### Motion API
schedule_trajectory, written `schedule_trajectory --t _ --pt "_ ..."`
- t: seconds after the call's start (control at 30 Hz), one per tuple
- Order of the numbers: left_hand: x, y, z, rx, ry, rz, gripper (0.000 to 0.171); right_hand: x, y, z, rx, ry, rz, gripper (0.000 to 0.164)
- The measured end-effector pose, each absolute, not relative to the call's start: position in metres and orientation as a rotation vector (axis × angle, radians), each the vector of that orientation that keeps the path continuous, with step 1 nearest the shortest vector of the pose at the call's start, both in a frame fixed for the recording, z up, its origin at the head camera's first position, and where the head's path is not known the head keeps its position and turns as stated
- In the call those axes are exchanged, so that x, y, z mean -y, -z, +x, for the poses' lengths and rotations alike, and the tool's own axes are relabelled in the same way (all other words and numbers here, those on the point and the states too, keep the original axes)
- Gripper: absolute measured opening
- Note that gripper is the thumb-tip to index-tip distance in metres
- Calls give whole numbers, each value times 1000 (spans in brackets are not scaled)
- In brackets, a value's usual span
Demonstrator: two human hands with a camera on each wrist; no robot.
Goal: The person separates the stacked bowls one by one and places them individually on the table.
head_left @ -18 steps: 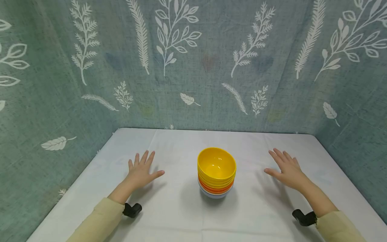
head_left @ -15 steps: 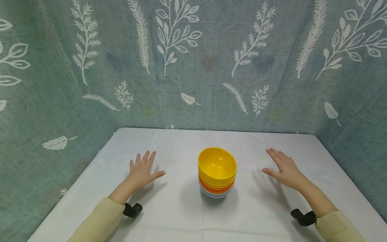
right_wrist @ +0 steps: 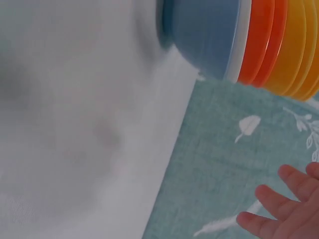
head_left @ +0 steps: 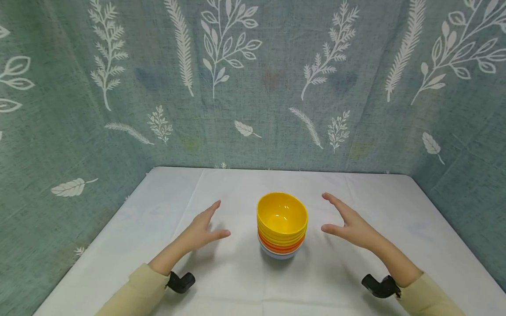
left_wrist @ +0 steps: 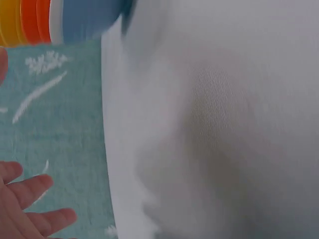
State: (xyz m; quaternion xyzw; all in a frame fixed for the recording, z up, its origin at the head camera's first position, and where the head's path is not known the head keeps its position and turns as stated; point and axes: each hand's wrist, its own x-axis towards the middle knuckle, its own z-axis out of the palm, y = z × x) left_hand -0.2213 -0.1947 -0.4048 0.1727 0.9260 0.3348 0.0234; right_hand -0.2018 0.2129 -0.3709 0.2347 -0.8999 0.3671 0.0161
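Observation:
A stack of nested bowls (head_left: 281, 215) stands upright on the white-covered table, yellow on top, orange below, and a blue-grey bowl (right_wrist: 207, 35) with a white rim at the bottom. To its left, my left hand (head_left: 199, 232) hovers with thumb and fingers spread apart, not touching the stack. On the other side, my right hand (head_left: 353, 226) is held likewise, its thumb and fingers parted towards the bowls and a small gap between. Both hands hold nothing. In the wrist views, the left fingers (left_wrist: 32, 191) and right fingers (right_wrist: 279, 201) are stretched out.
The white tablecloth (head_left: 233, 287) has fold creases. Behind and at both sides hangs a green-grey curtain (head_left: 272, 145) with white leaf prints, close to the table's edges. A small black wrist camera (head_left: 181, 282) sits on the left wrist, another black camera (head_left: 380, 286) on the right.
Both hands have moved inward towards the bowl stack, the left one rightward and the right one leftward, and turned so their palms face it more. The bowls stay in place.

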Motion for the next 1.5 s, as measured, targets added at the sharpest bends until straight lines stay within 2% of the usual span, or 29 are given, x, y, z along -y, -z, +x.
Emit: schedule_trajectory --t 0.3,0.7,0.9,1.27,1.5 --pt "149 399 -207 -2676 -1274 626 92 -190 369 -202 2759 -1275 794 83" --pt "105 413 -204 -2458 -1387 678 115 -163 370 -206 2760 -1466 907 94" --pt "96 419 -208 -2416 -1468 763 114 -155 374 -208 2742 -1566 899 100" --pt "95 426 -212 -2375 -1447 739 110 -148 377 -208 2654 -1712 902 111" --pt "96 434 -218 -2334 -1448 773 106 -146 378 -209 2620 -1765 875 111"
